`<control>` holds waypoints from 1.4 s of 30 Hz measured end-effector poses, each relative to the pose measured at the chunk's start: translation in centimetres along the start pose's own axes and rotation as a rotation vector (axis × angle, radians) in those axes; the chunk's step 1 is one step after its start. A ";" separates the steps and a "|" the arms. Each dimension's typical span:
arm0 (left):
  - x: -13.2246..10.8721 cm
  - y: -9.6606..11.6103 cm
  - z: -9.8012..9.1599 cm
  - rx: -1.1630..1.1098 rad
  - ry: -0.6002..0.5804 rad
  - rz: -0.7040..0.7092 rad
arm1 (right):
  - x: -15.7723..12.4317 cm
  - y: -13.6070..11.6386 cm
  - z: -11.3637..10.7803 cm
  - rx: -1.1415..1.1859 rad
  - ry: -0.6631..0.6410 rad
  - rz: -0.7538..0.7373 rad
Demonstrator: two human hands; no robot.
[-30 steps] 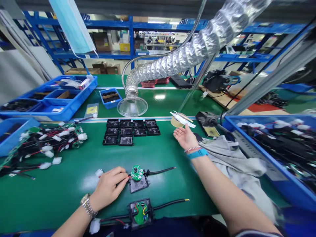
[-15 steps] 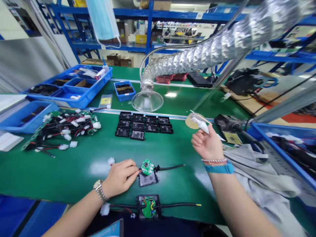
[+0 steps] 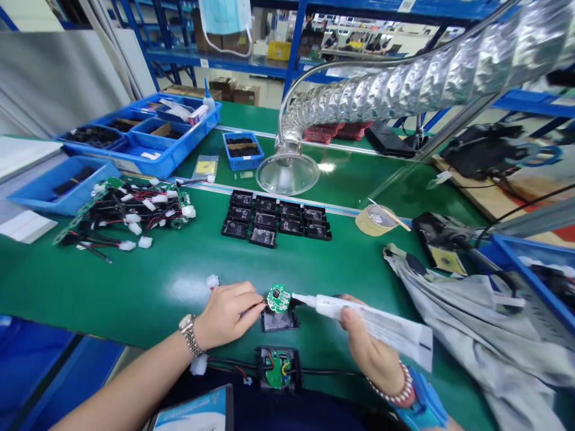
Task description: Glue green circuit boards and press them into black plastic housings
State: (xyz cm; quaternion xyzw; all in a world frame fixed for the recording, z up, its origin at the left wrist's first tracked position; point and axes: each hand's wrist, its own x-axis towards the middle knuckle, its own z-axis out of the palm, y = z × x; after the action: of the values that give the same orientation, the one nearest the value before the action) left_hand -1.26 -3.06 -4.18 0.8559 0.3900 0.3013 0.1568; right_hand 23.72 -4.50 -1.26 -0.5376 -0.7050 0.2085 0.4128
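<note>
1 head-worn camera looks forward and down, close above the left hand [image 3: 227, 315] and right hand [image 3: 366, 344].

my left hand [image 3: 227, 314] and right hand [image 3: 368, 341] sit either side of the circuit board [image 3: 278, 298], and the tip of the glue tube [image 3: 341, 306] is just beside it, so there's hardly a gap there. the wired box [image 3: 278, 369] blocks the near side, the black cases [image 3: 276, 218] stand ahead, and the gray cloth [image 3: 471, 335] piles up on the right. i can pass over the green mat [image 3: 135, 272] left of the board, below the wire bundle [image 3: 135, 212].
</note>
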 end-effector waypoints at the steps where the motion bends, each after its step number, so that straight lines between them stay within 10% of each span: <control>1: 0.0 0.0 0.0 -0.014 -0.010 -0.011 | -0.2 0.0 0.1 -0.013 -0.013 -0.052; 42: -0.1 -0.1 0.2 -0.127 -0.067 -0.055 | 0.1 -1.0 1.0 -0.128 -0.049 -0.226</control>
State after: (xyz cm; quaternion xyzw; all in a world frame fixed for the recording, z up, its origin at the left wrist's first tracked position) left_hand -1.30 -3.07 -4.43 0.8428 0.3880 0.2921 0.2318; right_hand 22.34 -4.61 -1.02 -0.4747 -0.7830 0.1280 0.3811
